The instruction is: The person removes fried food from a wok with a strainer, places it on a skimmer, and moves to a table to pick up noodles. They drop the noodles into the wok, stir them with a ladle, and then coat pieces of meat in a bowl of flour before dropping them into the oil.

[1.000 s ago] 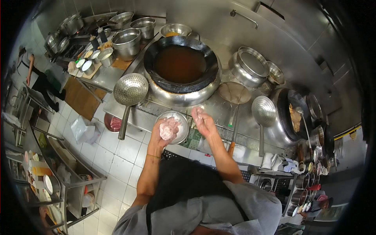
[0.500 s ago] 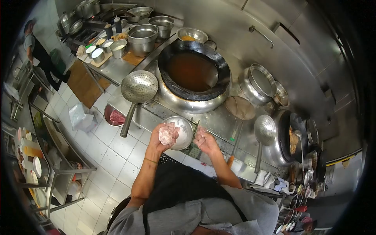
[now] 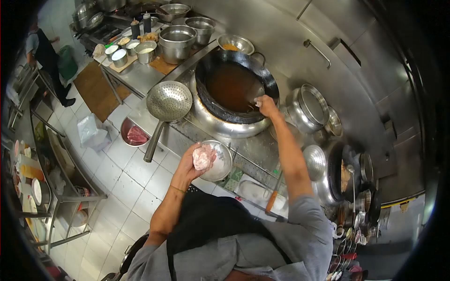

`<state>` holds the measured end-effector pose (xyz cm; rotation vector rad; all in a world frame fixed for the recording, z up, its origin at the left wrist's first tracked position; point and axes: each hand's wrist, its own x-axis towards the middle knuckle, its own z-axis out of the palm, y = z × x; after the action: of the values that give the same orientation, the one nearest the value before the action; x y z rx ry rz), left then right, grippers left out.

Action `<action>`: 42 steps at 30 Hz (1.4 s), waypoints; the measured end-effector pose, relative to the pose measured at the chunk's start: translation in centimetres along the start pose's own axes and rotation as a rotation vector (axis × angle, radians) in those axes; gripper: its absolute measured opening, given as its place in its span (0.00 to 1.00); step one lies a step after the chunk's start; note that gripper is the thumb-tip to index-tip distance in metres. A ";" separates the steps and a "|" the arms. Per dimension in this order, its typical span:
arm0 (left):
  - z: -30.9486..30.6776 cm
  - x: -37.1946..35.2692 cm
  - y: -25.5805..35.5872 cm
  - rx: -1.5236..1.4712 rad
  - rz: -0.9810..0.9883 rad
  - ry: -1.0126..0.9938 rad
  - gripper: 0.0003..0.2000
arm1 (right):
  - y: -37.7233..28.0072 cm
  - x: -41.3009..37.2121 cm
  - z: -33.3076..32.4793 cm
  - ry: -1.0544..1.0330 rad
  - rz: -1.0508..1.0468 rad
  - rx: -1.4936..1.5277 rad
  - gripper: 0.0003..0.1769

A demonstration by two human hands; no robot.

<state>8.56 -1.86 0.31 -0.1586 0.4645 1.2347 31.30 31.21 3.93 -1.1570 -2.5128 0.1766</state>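
A lump of raw, pale pink meat coated in white powder (image 3: 203, 158) rests in my left hand (image 3: 187, 164), whose fingers curl around it. Just right of that hand, partly behind it, is a metal bowl (image 3: 225, 172) with white powder inside. My right hand (image 3: 268, 107) reaches over the near right rim of a big black wok (image 3: 204, 96) filled with brown liquid (image 3: 229, 86). Its fingers pinch a small pale piece (image 3: 258, 103), too small to make out clearly.
A perforated ladle (image 3: 169, 100) lies left of the wok. Beneath the counter edge, a bowl (image 3: 125, 129) holds red meat. My right forearm partly covers a mesh strainer and another perforated ladle (image 3: 315, 161). Stacked pots (image 3: 300, 107) stand right. A person (image 3: 46, 56) stands far left.
My right hand has moved from beside the powder bowl up and right to the wok's rim. The left hand still holds the meat near the bowl. The view has shifted slightly.
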 end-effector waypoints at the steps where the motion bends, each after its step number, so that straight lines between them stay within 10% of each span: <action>1: 0.2 0.3 -0.1 -0.026 0.016 0.013 0.18 | 0.6 0.0 0.0 -0.161 0.091 -0.035 0.20; 4: 0.4 1.8 -0.1 -0.108 0.058 0.032 0.18 | -3.6 -2.8 -2.7 0.267 -0.029 0.093 0.18; 9: -1.1 5.0 -0.6 -0.154 0.104 -0.023 0.20 | -17.4 -13.2 -3.4 -0.223 0.020 0.570 0.13; 12: 1.9 5.6 -1.7 0.006 0.274 -0.045 0.20 | -20.9 -15.4 -1.2 -0.128 -0.045 0.661 0.19; 23: 0.7 7.1 -1.2 0.622 0.096 -0.229 0.18 | -16.0 -15.3 0.7 -0.035 0.097 0.655 0.14; 33: 3.0 4.6 -0.7 0.457 -0.016 -0.282 0.17 | -15.5 -14.4 -2.7 -0.357 0.363 1.401 0.13; 42: 0.6 8.0 -0.5 0.823 0.163 -0.179 0.09 | -17.5 -14.0 -0.5 -0.284 0.622 1.119 0.12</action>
<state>11.15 5.14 -2.55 0.6944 0.8007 1.1140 27.45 9.13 5.09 -1.3220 -1.5996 1.7129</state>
